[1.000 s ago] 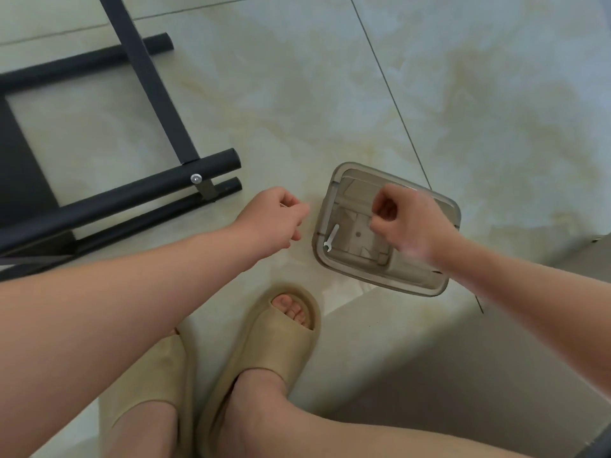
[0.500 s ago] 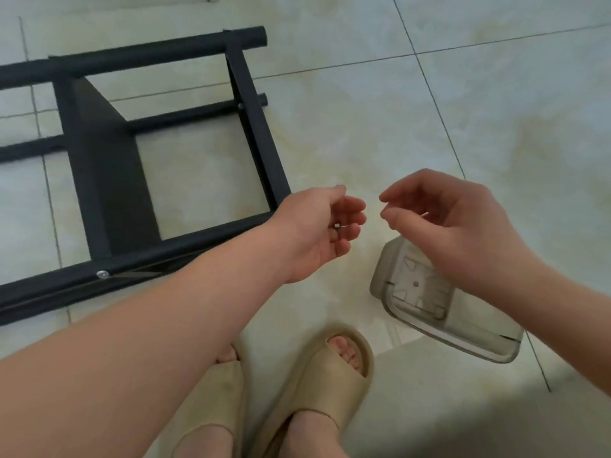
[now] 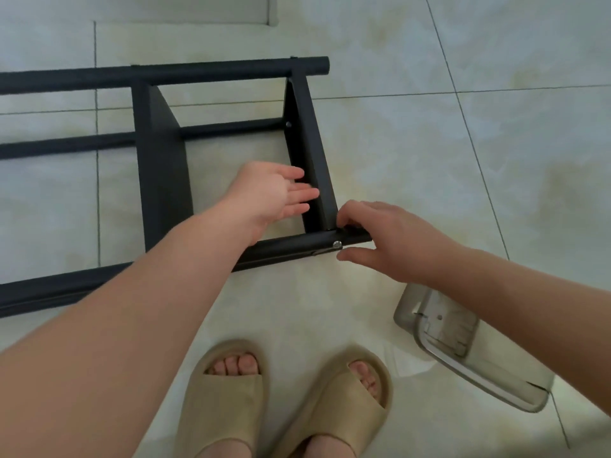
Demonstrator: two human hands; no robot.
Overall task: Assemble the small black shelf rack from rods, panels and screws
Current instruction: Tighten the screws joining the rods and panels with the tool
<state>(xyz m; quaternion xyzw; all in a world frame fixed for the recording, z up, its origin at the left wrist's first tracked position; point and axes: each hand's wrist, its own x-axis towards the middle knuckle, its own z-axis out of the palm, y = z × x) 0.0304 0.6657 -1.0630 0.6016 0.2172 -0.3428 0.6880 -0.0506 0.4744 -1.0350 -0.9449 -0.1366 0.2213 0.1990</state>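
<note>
The partly built black rack lies on its side on the tiled floor, with two upright panels (image 3: pixel 163 180) between long rods. My left hand (image 3: pixel 274 193) reaches inside the frame, its straight fingers against the inner face of the right panel (image 3: pixel 312 150). My right hand (image 3: pixel 386 239) holds the end of the front rod (image 3: pixel 284 249), fingers curled over the top where the rod meets the panel and thumb underneath. A silver screw head (image 3: pixel 337 244) shows on the rod just left of that hand.
A clear plastic parts box (image 3: pixel 469 371) lies on the floor at the lower right, partly under my right forearm. My feet in beige slides (image 3: pixel 228 391) stand just in front of the rack. A back rod (image 3: pixel 198 74) runs along the far side.
The view rose from the box to the rack. Both hands left the box area and moved forward; the left now touches the right panel and the right has taken hold of the front rod's end.
</note>
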